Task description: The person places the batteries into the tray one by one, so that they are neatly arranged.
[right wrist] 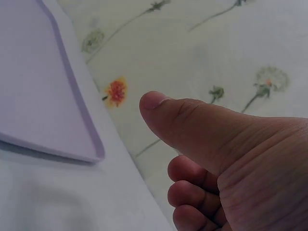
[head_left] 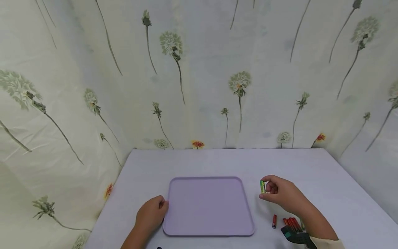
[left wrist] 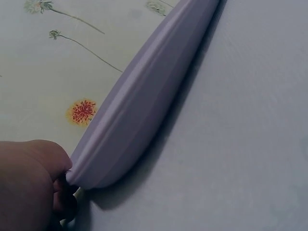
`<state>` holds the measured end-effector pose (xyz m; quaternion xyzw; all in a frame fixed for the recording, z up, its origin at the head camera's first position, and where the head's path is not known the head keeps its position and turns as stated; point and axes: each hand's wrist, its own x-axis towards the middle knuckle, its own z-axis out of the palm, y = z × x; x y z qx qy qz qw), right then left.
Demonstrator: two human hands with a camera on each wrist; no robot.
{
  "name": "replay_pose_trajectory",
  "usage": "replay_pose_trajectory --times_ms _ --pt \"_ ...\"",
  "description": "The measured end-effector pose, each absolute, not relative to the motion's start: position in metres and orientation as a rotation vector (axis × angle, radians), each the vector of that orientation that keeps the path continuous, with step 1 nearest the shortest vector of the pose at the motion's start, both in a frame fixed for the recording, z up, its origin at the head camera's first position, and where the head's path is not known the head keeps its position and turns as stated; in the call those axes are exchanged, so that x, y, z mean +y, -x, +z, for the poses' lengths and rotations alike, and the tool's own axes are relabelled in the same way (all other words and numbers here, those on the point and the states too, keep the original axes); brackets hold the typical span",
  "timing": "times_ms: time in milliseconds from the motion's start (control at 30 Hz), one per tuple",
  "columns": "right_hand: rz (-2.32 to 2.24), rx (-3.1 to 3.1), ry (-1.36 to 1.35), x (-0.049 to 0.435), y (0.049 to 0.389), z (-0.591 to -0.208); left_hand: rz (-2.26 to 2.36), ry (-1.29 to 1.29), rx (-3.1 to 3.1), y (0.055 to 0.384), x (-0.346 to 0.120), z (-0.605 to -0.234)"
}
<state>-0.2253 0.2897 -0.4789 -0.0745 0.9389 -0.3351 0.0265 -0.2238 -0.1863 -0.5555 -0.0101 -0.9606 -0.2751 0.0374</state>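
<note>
A green battery (head_left: pixel 262 186) stands upright between the thumb and index finger of my right hand (head_left: pixel 280 192), which holds it above the table, right of the lavender tray (head_left: pixel 208 234). From the right wrist view the thumb hides the battery, and the other fingers of the right hand (right wrist: pixel 211 154) are curled in. My left hand (head_left: pixel 151 212) grips the tray's left rim. The left wrist view shows the thumb and fingers of the left hand (left wrist: pixel 33 183) on the edge of the tray (left wrist: pixel 130 115).
Near the right forearm lies a red battery (head_left: pixel 274 221), and beside it a row of several red batteries (head_left: pixel 292 223), partly hidden by the wrist strap (head_left: pixel 296 237). A flower-printed sheet (head_left: pixel 205 76) hangs behind and beside the white table (head_left: pixel 192 162).
</note>
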Motion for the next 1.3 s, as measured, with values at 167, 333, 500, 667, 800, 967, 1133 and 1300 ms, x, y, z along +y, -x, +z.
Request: replay_pose_trajectory --times_ms 167,333,500,667,800,967,1133,1300 --pt "-1.077 2.867 0.298 0.271 0.23 -0.482 -0.848 0.038 -2.952 0.221 -0.186 -0.555" --pt "-1.083 2.852 0.34 0.251 0.236 -0.484 -0.835 0.039 -2.954 0.221 -0.187 -0.555" --pt "-1.071 2.849 0.402 0.231 0.242 -0.489 -0.817 0.05 -2.95 0.223 -0.186 -0.554" --pt "-1.082 2.803 0.491 0.211 0.246 -0.496 -0.814 0.053 -2.946 0.224 -0.186 -0.554" --pt "-1.101 2.768 0.551 0.193 0.248 -0.501 -0.818 0.052 -2.943 0.224 -0.187 -0.555" --pt "-1.103 2.734 0.586 0.173 0.252 -0.505 -0.827 0.049 -2.94 0.226 -0.186 -0.556" --pt "-1.103 2.731 0.654 0.153 0.255 -0.507 -0.824 0.045 -2.949 0.225 -0.188 -0.554" --pt "-1.064 2.744 0.703 0.14 0.256 -0.507 -0.829 0.025 -2.967 0.224 -0.184 -0.553"
